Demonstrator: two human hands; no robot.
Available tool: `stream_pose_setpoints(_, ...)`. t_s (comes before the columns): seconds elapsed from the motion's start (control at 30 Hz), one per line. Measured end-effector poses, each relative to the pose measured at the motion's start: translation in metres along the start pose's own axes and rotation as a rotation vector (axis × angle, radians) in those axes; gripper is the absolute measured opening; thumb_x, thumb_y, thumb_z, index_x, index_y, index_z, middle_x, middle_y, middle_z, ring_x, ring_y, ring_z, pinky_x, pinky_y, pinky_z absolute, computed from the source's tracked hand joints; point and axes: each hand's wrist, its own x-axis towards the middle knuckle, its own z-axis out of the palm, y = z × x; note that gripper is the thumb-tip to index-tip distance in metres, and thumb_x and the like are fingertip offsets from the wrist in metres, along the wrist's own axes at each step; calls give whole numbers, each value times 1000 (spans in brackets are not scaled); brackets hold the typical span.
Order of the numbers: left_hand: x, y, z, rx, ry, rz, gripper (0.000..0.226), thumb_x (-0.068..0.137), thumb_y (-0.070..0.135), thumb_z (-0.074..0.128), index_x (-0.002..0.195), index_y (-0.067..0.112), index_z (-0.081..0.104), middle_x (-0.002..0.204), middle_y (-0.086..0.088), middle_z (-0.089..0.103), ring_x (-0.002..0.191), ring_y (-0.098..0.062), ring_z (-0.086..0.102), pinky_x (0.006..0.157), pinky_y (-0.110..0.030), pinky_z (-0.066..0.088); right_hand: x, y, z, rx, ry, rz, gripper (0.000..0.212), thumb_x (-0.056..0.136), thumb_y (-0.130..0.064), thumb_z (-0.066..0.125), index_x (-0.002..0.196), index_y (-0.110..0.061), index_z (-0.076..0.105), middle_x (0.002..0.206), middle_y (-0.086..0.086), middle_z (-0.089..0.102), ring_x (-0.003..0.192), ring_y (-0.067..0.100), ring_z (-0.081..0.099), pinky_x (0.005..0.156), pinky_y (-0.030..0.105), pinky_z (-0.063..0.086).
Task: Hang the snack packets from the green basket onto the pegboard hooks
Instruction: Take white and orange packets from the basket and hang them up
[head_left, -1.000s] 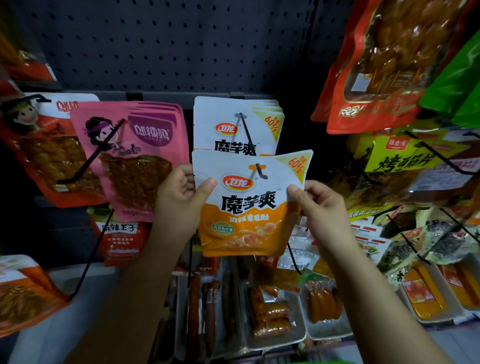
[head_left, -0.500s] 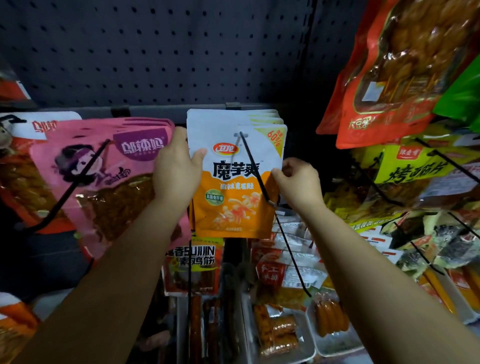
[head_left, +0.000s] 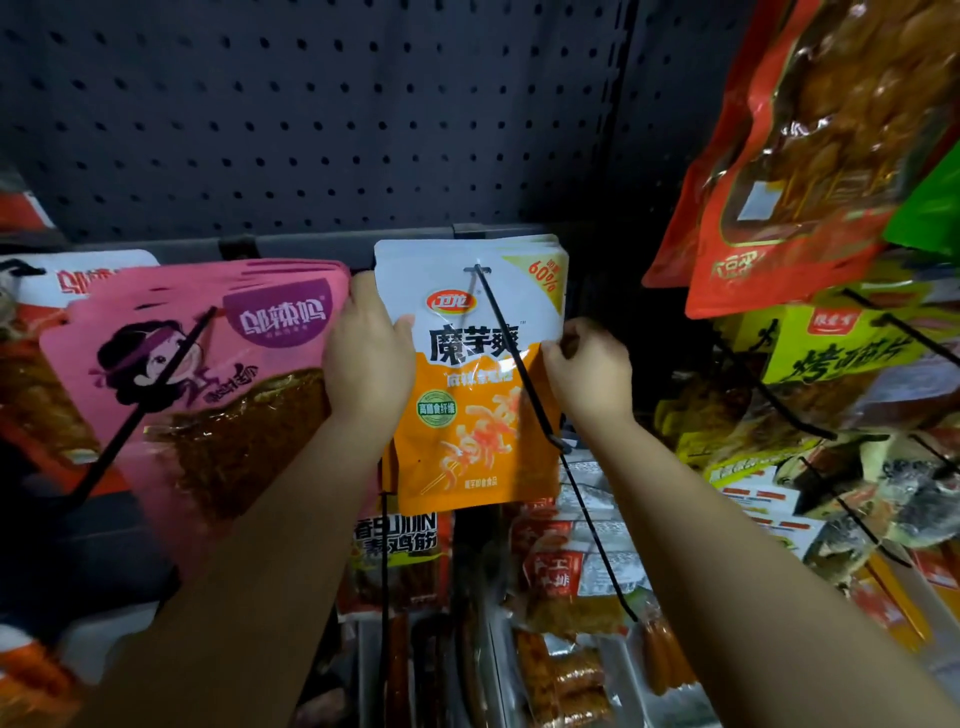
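You're facing a dark perforated back panel (head_left: 322, 114), filling 10 to 1 o'clock. Vertical seam (head_left: 630, 114) at 1 o'clock splits two panels. Grey horizontal rail (head_left: 311, 244) runs under it, left to centre. Lighting is dim; top is in shadow. White shelf surface (head_left: 98, 644) shows at 8 o'clock.

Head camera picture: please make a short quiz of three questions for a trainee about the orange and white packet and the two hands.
1. True or false: the orange and white packet is already threaded on the black hook.
2. Which packets hang directly left of it? A. pink packets B. green packets C. blue packets
3. Fill in: the right hand pinches the packet's ____ edge, while the left hand holds the opposite edge.

Key: 1. True. 2. A, the pink packets. 3. Right.
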Motion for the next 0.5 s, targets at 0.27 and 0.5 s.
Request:
stream_pose_setpoints(0.27, -67, -7, 7, -9, -118, 11, 81, 90, 5, 55, 149, 5, 0, 158, -14, 10, 145, -26, 16, 113, -26, 13, -53, 29, 1, 102, -173, 126, 48, 80, -25, 73, 117, -3, 52, 106, 15, 67, 99, 31, 62, 80, 39, 50)
stream_pose_setpoints(0.5, -159, -26, 0, -89, -237, -63, 74, 87, 6, 61, 149, 9, 19, 159, -4, 8, 143, -19, 16, 108, -23, 16, -123, 65, -26, 282, -218, 157, 18, 85, -16, 68, 100, -16, 59, 87, 1, 63, 87, 20, 62, 69, 22, 41)
